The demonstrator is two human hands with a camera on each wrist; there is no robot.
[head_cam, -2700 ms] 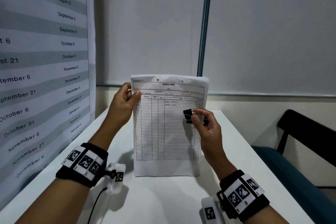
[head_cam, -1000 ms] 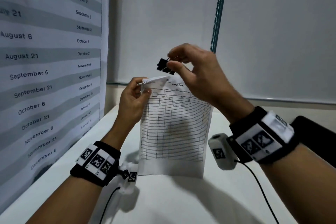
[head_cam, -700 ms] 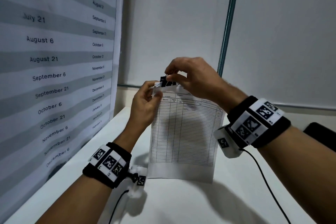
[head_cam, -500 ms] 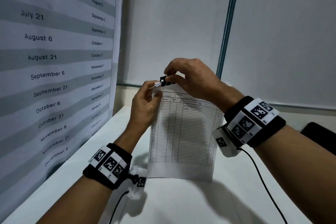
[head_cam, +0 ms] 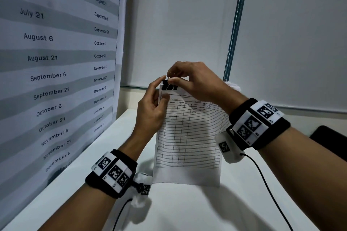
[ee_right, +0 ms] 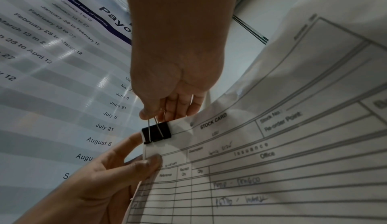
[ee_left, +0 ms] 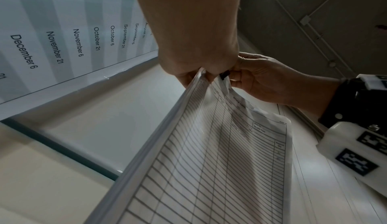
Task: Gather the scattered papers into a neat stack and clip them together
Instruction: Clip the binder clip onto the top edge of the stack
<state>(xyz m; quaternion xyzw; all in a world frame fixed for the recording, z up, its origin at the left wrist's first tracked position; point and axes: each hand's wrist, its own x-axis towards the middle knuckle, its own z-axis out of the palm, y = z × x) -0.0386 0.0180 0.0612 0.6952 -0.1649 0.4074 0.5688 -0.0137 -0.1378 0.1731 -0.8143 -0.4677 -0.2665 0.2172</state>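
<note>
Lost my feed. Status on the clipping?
Left hand pinching paper stack. Right hand pinching binder clip handles, clip on stack's top corner. Nothing obstructing.

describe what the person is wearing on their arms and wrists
Both forearms are bare, with no sleeves. Each wrist carries a black band fronted by white panels printed with square black-and-white markers. A small white camera block bearing its own marker hangs under each wrist, trailing a thin black cable.

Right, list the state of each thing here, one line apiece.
Paper stack: upright, bottom edge on the table, squared up.
Binder clip: clamped on the stack's top left corner, wire handles up.
Left hand: pinches the stack below the clip.
Right hand: fingers pinch the clip's handles.
</note>
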